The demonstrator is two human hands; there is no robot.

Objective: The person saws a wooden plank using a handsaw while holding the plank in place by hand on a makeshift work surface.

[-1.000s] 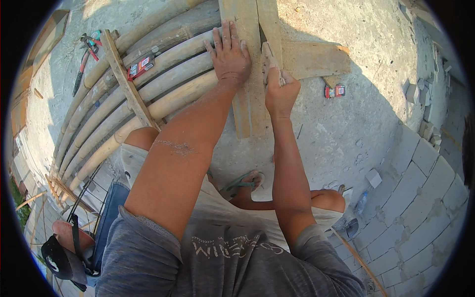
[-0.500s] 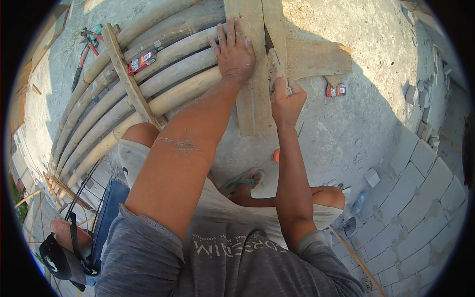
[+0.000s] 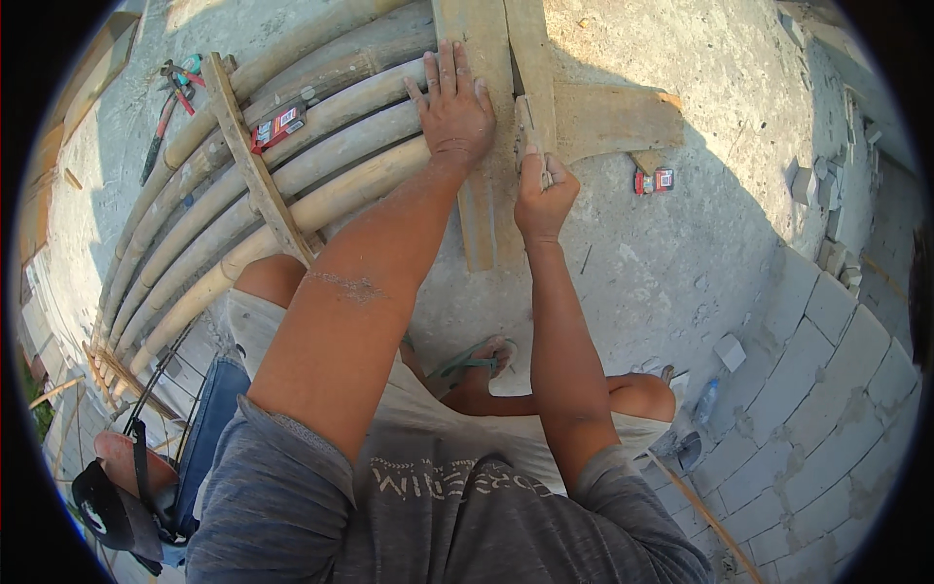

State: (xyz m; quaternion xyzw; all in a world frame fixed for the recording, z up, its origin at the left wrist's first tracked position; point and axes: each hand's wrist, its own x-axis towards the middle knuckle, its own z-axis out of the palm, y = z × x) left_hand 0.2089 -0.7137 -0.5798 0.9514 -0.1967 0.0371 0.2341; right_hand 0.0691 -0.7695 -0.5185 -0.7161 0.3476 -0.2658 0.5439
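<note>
My left hand [image 3: 457, 122] lies flat with its fingers spread, pressing on a long wooden board [image 3: 477, 39]. Beside it, my right hand [image 3: 546, 200] is closed round the worn wooden handle of a handsaw [image 3: 525, 119]. The saw is seen nearly edge-on; most of its blade is hidden, set in a narrow dark slit that runs lengthwise along the board. My foot in a green flip-flop [image 3: 479, 360] rests on the concrete below the board's near end.
Several bamboo poles [image 3: 360, 105] lie under a wooden crosspiece [image 3: 245, 146], with a red-and-white pack [image 3: 277, 129] on them. Pincers [image 3: 180, 86] lie far left. Another board [image 3: 618, 119] extends right, near a second pack [image 3: 653, 181]. A block wall [image 3: 808, 389] stands right.
My right hand and the saw have shifted slightly to the left and nearer the left hand. The left hand stays flat on the board. An orange round thing by my right forearm is now out of sight.
</note>
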